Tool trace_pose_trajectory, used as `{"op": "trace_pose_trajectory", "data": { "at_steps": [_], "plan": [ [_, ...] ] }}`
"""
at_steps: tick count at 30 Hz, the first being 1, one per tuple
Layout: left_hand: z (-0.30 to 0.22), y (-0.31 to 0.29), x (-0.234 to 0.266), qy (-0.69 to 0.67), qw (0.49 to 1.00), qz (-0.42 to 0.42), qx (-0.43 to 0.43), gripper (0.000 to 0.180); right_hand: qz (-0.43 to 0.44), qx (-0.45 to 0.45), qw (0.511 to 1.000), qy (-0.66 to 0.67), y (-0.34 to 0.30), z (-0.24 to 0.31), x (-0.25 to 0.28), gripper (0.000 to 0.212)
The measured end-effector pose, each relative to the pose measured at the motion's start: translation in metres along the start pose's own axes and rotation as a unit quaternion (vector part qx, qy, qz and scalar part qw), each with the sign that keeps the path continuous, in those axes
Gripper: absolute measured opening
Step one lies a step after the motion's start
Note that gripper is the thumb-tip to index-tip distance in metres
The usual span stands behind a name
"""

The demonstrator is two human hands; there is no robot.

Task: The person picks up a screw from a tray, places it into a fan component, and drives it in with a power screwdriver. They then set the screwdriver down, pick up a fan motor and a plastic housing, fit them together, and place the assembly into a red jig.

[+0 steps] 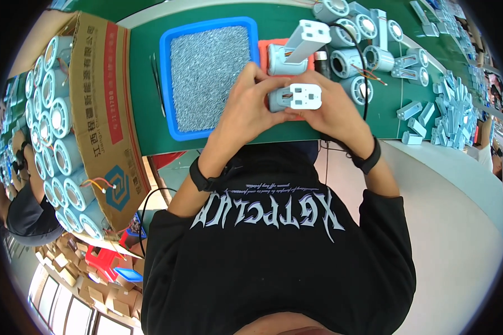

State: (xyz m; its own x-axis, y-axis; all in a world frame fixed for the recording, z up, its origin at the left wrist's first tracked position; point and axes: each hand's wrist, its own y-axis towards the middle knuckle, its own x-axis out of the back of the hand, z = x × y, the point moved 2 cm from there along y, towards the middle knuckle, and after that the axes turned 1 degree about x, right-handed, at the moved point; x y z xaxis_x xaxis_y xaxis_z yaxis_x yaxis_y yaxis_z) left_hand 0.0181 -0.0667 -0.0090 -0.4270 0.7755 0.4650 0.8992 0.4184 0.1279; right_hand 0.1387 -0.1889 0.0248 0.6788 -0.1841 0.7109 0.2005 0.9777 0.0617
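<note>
So we're holding a pale blue motor-like unit point(296, 97) over the near edge of the bench point(387, 120). Our left hand point(245, 103) is curling round its drum at 9 o'clock, and our right hand point(336, 107) is steadying the flat bracket end at 3; both are closed in on it, fingers bent, not spread.

We're guessing it's stiff with a bit of heft, maybe slick on the smooth shell. We'd be gripping the drum and going easy on the bracket, and on any leads in the gap, which we can't make out well.

Just past it at 12, a similar unit point(279, 58) is sitting on an orange-red pad point(264, 49), crowding our fingers. A black cylinder point(322, 66) is standing at 1, and a black cable point(366, 103) is looping down beside our right hand, easily snagged.

At 10, a blue tray point(167, 84) is holding loads of tiny metal bits, so we're minding that rim. Farther out, loose units point(345, 61) are cluttering 1 to 2, a packed carton point(103, 95) is looming at 9, and bracket pieces point(451, 114) are heaping up at 3.
</note>
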Motion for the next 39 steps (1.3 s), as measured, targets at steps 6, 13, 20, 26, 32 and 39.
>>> {"op": "trace_pose_trajectory", "data": {
  "at_steps": [6, 13, 20, 26, 32, 39],
  "plan": [
    [-0.007, 0.000, 0.001, 0.020, 1.000, 0.019, -0.002, 0.057, -0.098, -0.039, 0.989, 0.105, -0.013, -0.012, -0.009, 0.043],
    [0.024, -0.009, 0.052, 0.014, 0.996, 0.028, 0.087, 0.045, -0.163, 0.024, 0.986, 0.019, -0.034, 0.056, 0.085, 0.039],
    [0.042, -0.006, 0.052, 0.115, 0.992, 0.022, 0.048, 0.026, -0.333, 0.529, 0.766, 0.150, -0.062, 0.185, 0.143, 0.033],
    [0.045, -0.028, 0.052, 0.130, 0.990, -0.027, 0.044, 0.023, -0.236, 0.679, 0.598, 0.355, -0.023, 0.198, 0.110, 0.021],
    [0.048, -0.033, 0.047, 0.141, 0.990, -0.029, 0.005, 0.022, -0.308, 0.688, 0.507, 0.418, -0.022, 0.212, 0.090, 0.014],
    [0.046, -0.027, 0.044, 0.138, 0.990, -0.040, 0.009, 0.021, -0.361, 0.706, 0.466, 0.391, -0.025, 0.212, 0.091, 0.015]
  ]
}}
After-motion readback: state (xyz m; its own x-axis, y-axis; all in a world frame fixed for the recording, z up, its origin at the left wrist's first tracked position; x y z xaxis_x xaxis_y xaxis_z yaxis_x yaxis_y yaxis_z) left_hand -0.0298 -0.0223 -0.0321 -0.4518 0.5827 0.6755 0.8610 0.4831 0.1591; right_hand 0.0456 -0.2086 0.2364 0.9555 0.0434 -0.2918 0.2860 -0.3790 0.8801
